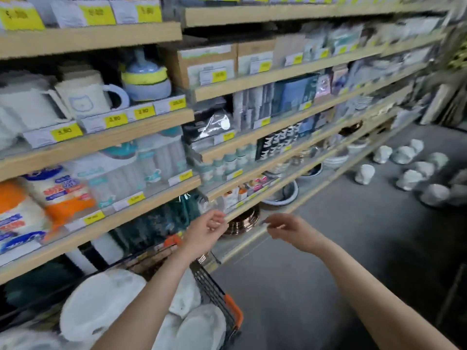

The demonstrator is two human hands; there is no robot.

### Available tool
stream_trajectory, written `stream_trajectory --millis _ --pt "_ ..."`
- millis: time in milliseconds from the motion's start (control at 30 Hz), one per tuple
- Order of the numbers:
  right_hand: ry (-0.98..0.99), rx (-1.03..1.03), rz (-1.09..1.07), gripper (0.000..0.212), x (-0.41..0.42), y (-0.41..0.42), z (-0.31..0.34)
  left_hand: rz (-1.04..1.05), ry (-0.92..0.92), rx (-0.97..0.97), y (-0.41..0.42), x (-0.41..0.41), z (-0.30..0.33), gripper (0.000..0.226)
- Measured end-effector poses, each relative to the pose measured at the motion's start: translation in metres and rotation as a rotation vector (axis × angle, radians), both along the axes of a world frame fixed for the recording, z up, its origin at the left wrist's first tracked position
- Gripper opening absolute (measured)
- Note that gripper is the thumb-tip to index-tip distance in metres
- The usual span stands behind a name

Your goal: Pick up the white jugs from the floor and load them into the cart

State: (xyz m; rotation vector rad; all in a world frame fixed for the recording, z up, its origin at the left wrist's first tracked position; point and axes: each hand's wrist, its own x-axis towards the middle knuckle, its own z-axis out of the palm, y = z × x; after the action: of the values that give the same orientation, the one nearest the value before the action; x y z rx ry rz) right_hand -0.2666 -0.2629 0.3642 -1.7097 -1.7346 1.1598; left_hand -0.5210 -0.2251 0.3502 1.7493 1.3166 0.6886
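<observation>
Left hand (206, 229) and right hand (285, 227) hover loose-fingered, holding nothing, over cart (219, 293) already filled with blurry white jugs (101, 301); more jugs (409, 179) sit scattered on floor (328, 248).

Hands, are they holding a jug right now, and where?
No. Both the left hand and the right hand hang in the air with loosely curled fingers and hold nothing. White jugs wait on the floor; others lie in the cart.
</observation>
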Motion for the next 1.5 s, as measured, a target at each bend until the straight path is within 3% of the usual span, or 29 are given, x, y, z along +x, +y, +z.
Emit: stream_trajectory --millis 267,500,1033,1233,1500 --pt "0.055 -0.055 -0.251 0.024 0.198 -0.039 -0.018 -0.117 -0.100 -0.055 0.009 0.215 -0.028 0.016" --pt "0.189 -0.094 -0.482 0.018 0.317 -0.030 -0.036 -0.274 -0.117 -0.095 0.056 0.350 -0.037 0.027" --pt "0.359 -0.059 -0.909 0.014 0.538 0.173 -0.048 -0.636 -0.087 -0.102 0.326 0.650 -0.031 0.013" --pt "0.413 -0.105 -0.984 0.014 0.620 0.217 -0.056 -0.706 -0.050 -0.123 0.381 0.745 -0.045 0.025" --pt "0.352 -0.115 -0.992 0.013 0.797 0.278 -0.076 -0.658 -0.040 -0.142 0.440 0.907 -0.062 0.013"
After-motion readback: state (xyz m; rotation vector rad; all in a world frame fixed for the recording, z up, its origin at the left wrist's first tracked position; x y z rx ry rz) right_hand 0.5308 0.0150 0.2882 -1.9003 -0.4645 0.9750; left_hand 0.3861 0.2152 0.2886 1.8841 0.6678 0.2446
